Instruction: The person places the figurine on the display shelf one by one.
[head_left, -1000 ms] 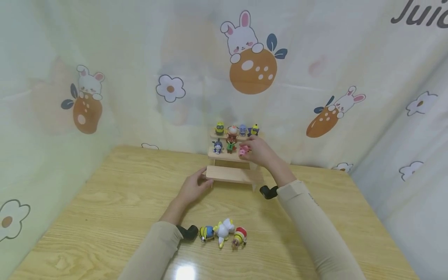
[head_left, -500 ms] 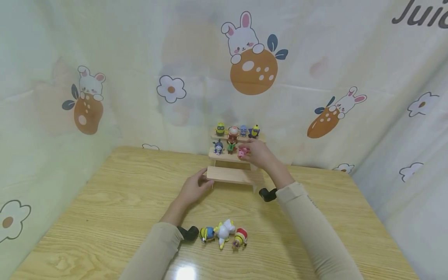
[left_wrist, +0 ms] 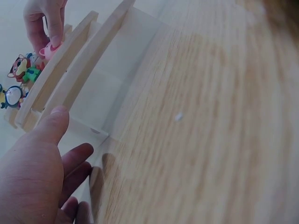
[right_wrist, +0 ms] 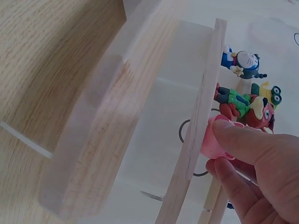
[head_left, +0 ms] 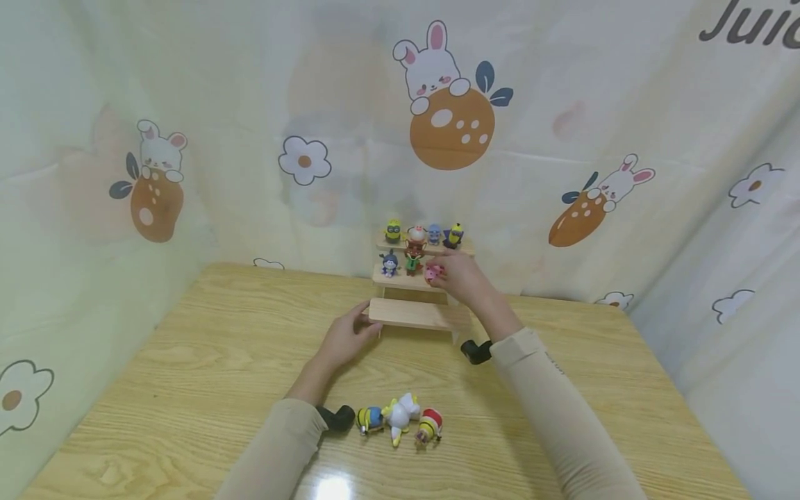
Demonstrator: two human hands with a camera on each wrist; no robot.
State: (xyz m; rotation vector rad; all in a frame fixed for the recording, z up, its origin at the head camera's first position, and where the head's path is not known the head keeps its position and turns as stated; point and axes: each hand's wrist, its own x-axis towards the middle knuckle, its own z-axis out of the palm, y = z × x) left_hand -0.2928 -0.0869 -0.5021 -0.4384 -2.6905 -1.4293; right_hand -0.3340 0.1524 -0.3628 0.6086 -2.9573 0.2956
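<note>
My right hand [head_left: 461,276] pinches a pink toy figurine [right_wrist: 213,143] between thumb and fingers, at the right part of the middle step of a wooden three-step display stand [head_left: 409,314]. The figurine's base is right at the front edge of that step. To its left stand a fox figurine in green [right_wrist: 238,102] and a dark-haired figurine [head_left: 389,264]. At the stand's left end, my left hand [head_left: 344,336] rests its thumb on the lowest step's edge [left_wrist: 63,100]; its other fingers extend loosely beside the stand's side.
Several figurines, among them a yellow one [head_left: 392,230] and a caped yellow one [head_left: 454,235], stand on the top step. Nearer me on the table lie a blue-and-yellow figurine [head_left: 370,419], a white one [head_left: 400,412] and a red-and-yellow one [head_left: 429,425]. A printed curtain [head_left: 350,90] hangs behind.
My right hand has lowered slightly, bringing the pink figurine down and a touch left at the middle step. My left hand stays at the stand's left end.
</note>
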